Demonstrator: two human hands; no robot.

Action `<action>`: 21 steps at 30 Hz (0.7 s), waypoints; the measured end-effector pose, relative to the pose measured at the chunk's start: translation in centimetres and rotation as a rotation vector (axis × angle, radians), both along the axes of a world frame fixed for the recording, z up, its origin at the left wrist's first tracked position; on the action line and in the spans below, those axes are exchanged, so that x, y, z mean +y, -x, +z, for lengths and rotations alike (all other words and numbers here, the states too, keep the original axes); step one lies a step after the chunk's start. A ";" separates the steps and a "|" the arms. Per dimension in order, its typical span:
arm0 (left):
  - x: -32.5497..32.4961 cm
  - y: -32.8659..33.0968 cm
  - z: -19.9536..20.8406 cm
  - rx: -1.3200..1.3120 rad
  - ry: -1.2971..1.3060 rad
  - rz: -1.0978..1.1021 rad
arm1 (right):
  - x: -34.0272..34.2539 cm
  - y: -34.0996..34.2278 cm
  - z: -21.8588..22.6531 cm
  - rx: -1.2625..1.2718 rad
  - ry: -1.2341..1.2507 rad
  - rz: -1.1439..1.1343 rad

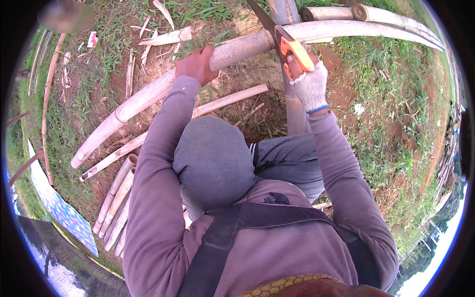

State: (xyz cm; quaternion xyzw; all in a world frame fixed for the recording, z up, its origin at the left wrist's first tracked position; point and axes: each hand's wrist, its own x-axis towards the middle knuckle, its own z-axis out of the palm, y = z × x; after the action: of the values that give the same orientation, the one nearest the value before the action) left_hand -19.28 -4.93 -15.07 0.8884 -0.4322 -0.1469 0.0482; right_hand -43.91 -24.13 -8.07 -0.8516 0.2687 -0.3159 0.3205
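A long, thick bamboo pole (242, 49) runs across in front of me, resting over another bamboo piece (283, 11) that lies crosswise under it. My bare left hand (197, 66) is wrapped over the pole left of the crossing, pressing it from above. In my right hand (310, 81), covered by a white knit glove with a blue cuff, is the orange handle of a hand saw (295, 49). The saw's dark blade meets the pole close to the crossing and points up and away. How deep the blade sits in the pole cannot be made out.
A thinner bamboo length (230, 100) lies on the ground below the pole. Several cut bamboo pieces (116, 190) are stacked at the lower left, near a blue patterned sheet (64, 208). Split bamboo scraps (170, 37) and sawdust lie on grass and soil. More poles (383, 15) rest at the far right.
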 end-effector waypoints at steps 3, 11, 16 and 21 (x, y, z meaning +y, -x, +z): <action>0.6 0.0 0.7 0.010 0.011 0.018 | 0.6 0.7 -0.5 0.050 -0.022 0.048; 1.9 -0.1 -0.9 0.001 -0.019 0.038 | 8.6 20.7 1.9 0.298 -0.141 -0.047; 0.1 0.5 0.7 0.026 -0.034 0.004 | 1.1 2.1 -0.5 0.122 0.057 0.013; 1.4 0.1 0.4 -0.006 0.005 0.016 | 2.8 4.0 0.1 0.099 0.033 0.005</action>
State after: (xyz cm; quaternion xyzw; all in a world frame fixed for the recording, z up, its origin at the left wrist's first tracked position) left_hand -19.40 -3.55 -14.67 0.8921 -0.4258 -0.1427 0.0501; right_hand -47.92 -21.32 -7.98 -0.8721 0.2767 -0.2769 0.2937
